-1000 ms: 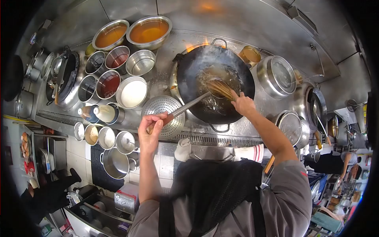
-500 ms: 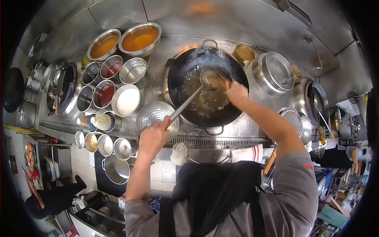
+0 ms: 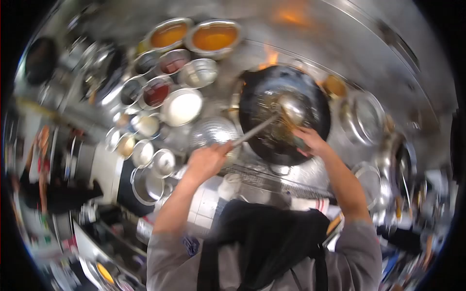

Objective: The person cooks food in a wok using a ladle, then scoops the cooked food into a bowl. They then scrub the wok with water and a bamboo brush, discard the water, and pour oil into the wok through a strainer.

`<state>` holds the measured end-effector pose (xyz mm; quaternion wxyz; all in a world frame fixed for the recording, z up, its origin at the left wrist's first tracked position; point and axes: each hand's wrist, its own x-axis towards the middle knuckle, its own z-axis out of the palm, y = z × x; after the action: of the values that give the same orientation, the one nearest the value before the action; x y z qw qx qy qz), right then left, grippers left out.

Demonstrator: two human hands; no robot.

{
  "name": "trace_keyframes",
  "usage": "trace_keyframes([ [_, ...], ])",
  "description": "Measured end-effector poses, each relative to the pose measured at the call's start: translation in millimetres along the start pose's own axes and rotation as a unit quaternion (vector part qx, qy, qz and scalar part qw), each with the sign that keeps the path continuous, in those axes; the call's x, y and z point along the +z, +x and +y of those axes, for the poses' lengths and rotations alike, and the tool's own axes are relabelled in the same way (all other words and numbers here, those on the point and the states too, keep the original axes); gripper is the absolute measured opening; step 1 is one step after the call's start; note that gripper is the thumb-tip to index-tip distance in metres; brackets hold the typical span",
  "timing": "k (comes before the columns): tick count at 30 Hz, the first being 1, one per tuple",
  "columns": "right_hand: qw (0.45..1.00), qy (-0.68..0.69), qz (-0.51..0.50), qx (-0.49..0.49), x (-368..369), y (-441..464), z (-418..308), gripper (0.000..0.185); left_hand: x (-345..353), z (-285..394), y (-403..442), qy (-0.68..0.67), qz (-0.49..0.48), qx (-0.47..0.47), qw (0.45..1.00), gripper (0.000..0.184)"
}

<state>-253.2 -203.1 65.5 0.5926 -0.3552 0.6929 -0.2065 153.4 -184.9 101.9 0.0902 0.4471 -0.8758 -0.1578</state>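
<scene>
Currently left hand [image 3: 209, 162] is closed round the ladle [image 3: 292, 109] handle, near the perforated strainer [image 3: 212, 132]. Ladle's bowl is down in the wok [image 3: 255, 138], on the liquid. Right hand [image 3: 311, 140], fingers partly curled, grips the bamboo brush [image 3: 289, 120] beside the bowl, inside the rim; blur hides finger detail. Flames [image 3: 270, 57] behind wok. Sauce pots [image 3: 182, 106] on the bench, left of strainer.

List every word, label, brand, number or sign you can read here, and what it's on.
No text can be read.
Blue-patterned item by the left sleeve: too blurred to tell whether it bears lettering.
Wok and ladle: no lettering visible.
</scene>
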Motion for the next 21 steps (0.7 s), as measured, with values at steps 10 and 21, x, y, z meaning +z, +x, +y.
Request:
trace_keyframes([
  [10,0.980,-0.198,0.017,0.010,1,-18,-13,0.055,1,6,-16,0.004,0.014,-0.020,1.000,0.046],
  [21,0.985,-0.108,0.096,-0.095,46,-18,-1,0.054,73,-3,-27,-0.503,-0.089,-0.057,0.858,0.041],
])
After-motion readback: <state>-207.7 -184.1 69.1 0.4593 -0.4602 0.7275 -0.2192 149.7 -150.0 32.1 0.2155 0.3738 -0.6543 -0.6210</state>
